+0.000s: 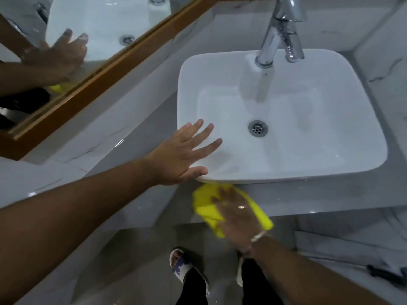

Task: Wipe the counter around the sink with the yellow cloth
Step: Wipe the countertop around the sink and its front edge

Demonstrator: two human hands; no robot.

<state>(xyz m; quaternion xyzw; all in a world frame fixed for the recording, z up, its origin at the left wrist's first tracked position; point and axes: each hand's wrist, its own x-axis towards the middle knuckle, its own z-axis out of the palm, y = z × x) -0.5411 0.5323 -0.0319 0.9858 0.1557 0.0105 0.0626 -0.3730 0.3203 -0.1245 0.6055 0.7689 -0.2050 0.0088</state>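
A white rectangular sink (363,164) sits on the grey marble counter (319,199). The yellow cloth (206,211) lies flat on the narrow counter strip just in front of the sink's near edge. My right hand (236,219) presses down on the cloth with its fingers spread and pointing toward the sink; it looks blurred. My left hand (185,154) rests open on the sink's front left corner, fingers apart, thumb along the rim. It holds nothing.
A chrome tap (279,34) stands at the back of the sink, over the drain (257,128). A wood-framed mirror (105,69) runs along the wall at the left. My sandalled feet (179,264) are on the tiled floor below the counter edge.
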